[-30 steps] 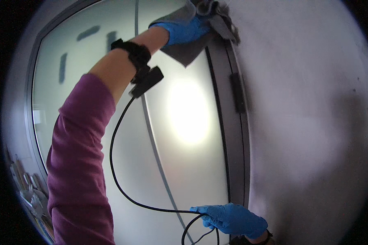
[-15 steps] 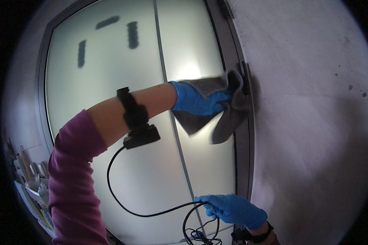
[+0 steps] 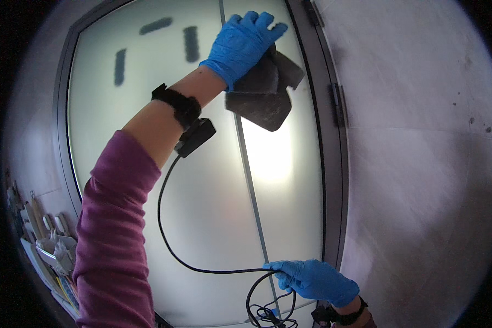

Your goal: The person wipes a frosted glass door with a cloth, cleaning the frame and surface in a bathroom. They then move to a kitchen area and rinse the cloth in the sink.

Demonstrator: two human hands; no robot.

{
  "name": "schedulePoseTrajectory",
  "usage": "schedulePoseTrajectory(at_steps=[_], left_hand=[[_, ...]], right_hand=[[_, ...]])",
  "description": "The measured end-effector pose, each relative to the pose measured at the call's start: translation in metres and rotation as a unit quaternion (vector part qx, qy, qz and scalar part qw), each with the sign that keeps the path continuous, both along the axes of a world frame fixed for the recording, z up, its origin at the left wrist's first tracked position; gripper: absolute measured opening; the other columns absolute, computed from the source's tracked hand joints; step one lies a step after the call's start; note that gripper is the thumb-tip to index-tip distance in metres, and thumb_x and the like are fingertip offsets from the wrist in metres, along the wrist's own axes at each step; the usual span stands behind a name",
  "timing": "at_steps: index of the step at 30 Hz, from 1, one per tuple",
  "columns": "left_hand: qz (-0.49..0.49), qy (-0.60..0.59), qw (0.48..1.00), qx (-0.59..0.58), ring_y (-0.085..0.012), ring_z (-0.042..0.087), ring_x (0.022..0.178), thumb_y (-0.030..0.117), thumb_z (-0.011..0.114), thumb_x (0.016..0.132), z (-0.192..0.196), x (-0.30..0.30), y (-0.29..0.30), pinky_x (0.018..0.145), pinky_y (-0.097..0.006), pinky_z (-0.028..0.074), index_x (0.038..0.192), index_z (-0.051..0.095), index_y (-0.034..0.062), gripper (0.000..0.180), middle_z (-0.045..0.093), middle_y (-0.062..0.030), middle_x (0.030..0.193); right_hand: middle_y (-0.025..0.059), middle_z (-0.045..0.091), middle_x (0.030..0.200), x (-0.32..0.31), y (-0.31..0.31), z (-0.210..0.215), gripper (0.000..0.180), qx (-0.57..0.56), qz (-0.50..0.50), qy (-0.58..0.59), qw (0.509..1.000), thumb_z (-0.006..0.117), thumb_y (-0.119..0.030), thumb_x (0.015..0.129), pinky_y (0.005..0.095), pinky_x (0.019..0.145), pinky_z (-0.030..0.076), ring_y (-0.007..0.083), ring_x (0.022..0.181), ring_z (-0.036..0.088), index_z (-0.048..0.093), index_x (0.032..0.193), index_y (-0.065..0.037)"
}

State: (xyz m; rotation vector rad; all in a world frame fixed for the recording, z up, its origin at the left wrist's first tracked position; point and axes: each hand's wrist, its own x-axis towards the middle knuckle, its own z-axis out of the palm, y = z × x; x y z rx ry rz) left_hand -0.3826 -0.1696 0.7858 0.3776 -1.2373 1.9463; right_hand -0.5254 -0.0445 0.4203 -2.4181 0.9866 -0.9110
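Cloth [image 3: 263, 101] hangs below the left hand [image 3: 243, 46], which clutches it, well above the right hand [image 3: 314, 281], closed around black cable [image 3: 218, 271].

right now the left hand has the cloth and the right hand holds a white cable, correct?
The cable is black, not white, as the head view shows. The left hand does have the cloth, and the right hand does hold the cable.

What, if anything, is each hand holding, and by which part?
Left hand: the gray cloth, by its upper part, the exact grip hidden behind the hand. Right hand: the black cable, pinched at the top of its loop.
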Motion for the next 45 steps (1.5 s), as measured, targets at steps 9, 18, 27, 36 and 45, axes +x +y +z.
schedulePoseTrajectory(at_steps=[9, 18, 27, 36, 45], left_hand=[[-0.013, -0.205, 0.924, 0.323, -0.0418, 0.022, 0.14, 0.06, 0.06, 0.08, -0.128, -0.032, 0.003, 0.113, -0.066, 0.009, 0.146, 0.036, 0.022, 0.08, 0.023, -0.0188, 0.153], [0.011, -0.373, 0.911, 0.178, -0.0277, 0.028, 0.14, 0.045, 0.062, 0.086, -0.021, -0.049, -0.01, 0.114, -0.059, 0.018, 0.139, 0.046, 0.0281, 0.058, 0.033, -0.0057, 0.151], [0.005, -0.277, 0.949, 0.153, -0.0299, 0.03, 0.139, 0.04, 0.06, 0.09, 0.017, -0.07, -0.004, 0.115, -0.055, 0.023, 0.147, 0.033, 0.0268, 0.065, 0.029, -0.0078, 0.153], [0.146, -0.094, 0.982, 0.075, -0.0274, 0.025, 0.143, 0.041, 0.045, 0.097, 0.146, -0.092, -0.046, 0.113, -0.06, 0.023, 0.141, 0.044, 0.0276, 0.046, 0.02, -0.0032, 0.157], [-0.026, 0.129, 0.943, 0.307, -0.0383, 0.015, 0.143, 0.054, 0.04, 0.093, 0.238, 0.014, -0.046, 0.114, -0.061, 0.009, 0.148, 0.028, 0.0112, 0.071, 0.019, -0.0136, 0.156]], right_hand=[[0.0026, 0.06, 0.071, -0.021, 0.013, -0.016, 0.027, -0.06, -0.006, -0.083, 0.995, 0.053, -0.019, 0.098, 0.023, 0.057, 0.05, 0.0109, 0.058, 0.055, 0.06, 0.12, -0.004], [0.0037, 0.06, 0.073, -0.034, 0.009, -0.018, 0.031, -0.009, -0.055, -0.041, 0.998, 0.051, -0.019, 0.099, 0.0241, 0.061, 0.05, 0.0105, 0.062, 0.055, 0.055, 0.126, -0.002], [0.0045, 0.057, 0.073, -0.038, -0.009, -0.025, 0.033, -0.029, 0.004, -0.107, 0.994, 0.049, -0.017, 0.1, 0.024, 0.063, 0.049, 0.0105, 0.062, 0.05, 0.052, 0.129, 0.0], [0.0034, 0.056, 0.07, -0.044, -0.028, 0.004, 0.03, -0.012, -0.038, -0.105, 0.994, 0.049, -0.018, 0.1, 0.0232, 0.06, 0.047, 0.0116, 0.06, 0.049, 0.055, 0.123, 0.001], [0.0035, 0.061, 0.07, -0.037, -0.044, 0.05, 0.028, -0.049, -0.111, -0.134, 0.984, 0.051, -0.02, 0.099, 0.0253, 0.058, 0.05, 0.0115, 0.058, 0.056, 0.058, 0.121, -0.003]])
